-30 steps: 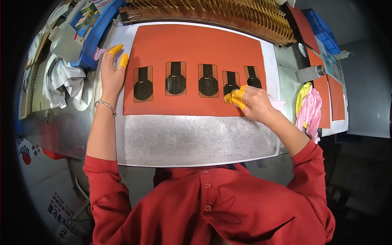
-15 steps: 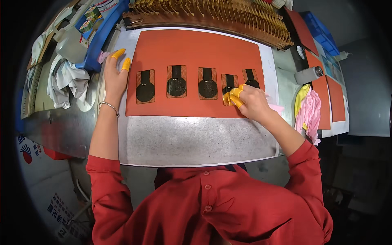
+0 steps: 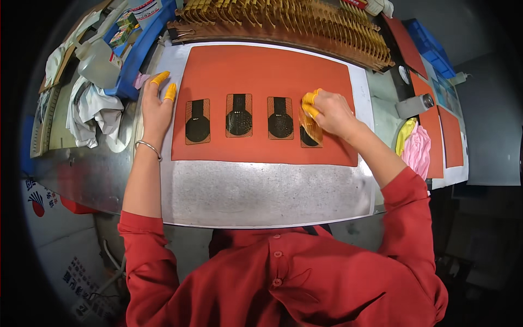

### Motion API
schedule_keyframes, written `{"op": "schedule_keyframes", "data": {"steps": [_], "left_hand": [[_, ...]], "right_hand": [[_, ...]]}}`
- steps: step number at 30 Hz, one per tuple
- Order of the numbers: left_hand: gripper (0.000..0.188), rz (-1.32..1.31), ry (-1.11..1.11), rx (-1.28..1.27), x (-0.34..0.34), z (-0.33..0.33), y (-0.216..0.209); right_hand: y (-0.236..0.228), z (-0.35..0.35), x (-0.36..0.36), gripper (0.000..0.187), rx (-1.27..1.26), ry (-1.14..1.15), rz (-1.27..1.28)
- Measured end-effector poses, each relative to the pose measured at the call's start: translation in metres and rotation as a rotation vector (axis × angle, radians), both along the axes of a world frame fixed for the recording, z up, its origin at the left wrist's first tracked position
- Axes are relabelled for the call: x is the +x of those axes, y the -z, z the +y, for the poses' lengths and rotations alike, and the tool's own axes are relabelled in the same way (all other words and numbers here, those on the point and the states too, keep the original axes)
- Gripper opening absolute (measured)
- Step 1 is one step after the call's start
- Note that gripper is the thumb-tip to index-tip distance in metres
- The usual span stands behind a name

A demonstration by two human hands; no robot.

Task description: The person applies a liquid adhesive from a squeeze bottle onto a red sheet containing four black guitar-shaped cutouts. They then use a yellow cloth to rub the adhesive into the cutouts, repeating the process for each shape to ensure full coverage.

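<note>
Several thin rectangular flexible pieces, each with a black disc and strip on a patterned amber ground, lie in a row on an orange mat [image 3: 261, 71]. They include a left piece [image 3: 198, 126], a second piece [image 3: 239, 122] and a third piece [image 3: 280, 122]. Yellow finger cots cover some fingertips of both hands. My right hand [image 3: 331, 111] is closed, pinching a thin amber sheet [image 3: 311, 128] that hangs tilted over another black piece [image 3: 310, 143], hiding most of it. Beside the mat's left edge, my left hand [image 3: 157, 109] has its fingers apart and holds nothing.
A rack of curved golden strips [image 3: 283, 30] spans the back. At left are a blue tray [image 3: 133, 65], a translucent bottle [image 3: 98, 62] and white cloths [image 3: 92, 111]. A small bottle [image 3: 415, 106], pink cloth [image 3: 417, 150] and orange sheets [image 3: 450, 139] are at right.
My right hand has moved up a little, and an amber sheet now shows hanging from its fingers. The rightmost piece no longer shows on the mat. My left hand stays by the edge.
</note>
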State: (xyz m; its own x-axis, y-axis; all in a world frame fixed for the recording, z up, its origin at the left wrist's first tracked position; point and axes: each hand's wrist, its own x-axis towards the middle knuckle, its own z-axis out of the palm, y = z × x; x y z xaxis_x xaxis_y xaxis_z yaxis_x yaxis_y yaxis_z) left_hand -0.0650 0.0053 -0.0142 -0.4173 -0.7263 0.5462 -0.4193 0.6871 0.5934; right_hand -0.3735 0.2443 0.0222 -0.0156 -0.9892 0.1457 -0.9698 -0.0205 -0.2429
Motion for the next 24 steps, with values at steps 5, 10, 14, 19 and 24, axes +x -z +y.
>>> {"op": "schedule_keyframes", "data": {"steps": [5, 10, 14, 19, 24], "left_hand": [[0.03, -0.01, 0.009, -0.015, 0.003, 0.0, 0.001], [0.028, -0.007, 0.015, 0.027, -0.001, -0.003, 0.001], [0.028, 0.009, -0.003, 0.025, 0.003, -0.002, 0.002], [0.029, -0.039, 0.0, 0.019, -0.002, 0.002, -0.003], [0.028, 0.088, 0.001, 0.093, 0.004, -0.006, 0.01]], "right_hand": [[-0.006, 0.052, 0.026, 0.01, 0.088, -0.196, -0.046], [-0.009, 0.017, -0.001, 0.01, 0.005, -0.019, -0.028], [-0.004, 0.055, 0.015, 0.009, -0.024, -0.212, -0.061], [0.002, 0.016, -0.003, 0.009, -0.022, -0.071, -0.029], [-0.001, 0.018, 0.015, 0.011, 0.015, -0.142, -0.058]]}}
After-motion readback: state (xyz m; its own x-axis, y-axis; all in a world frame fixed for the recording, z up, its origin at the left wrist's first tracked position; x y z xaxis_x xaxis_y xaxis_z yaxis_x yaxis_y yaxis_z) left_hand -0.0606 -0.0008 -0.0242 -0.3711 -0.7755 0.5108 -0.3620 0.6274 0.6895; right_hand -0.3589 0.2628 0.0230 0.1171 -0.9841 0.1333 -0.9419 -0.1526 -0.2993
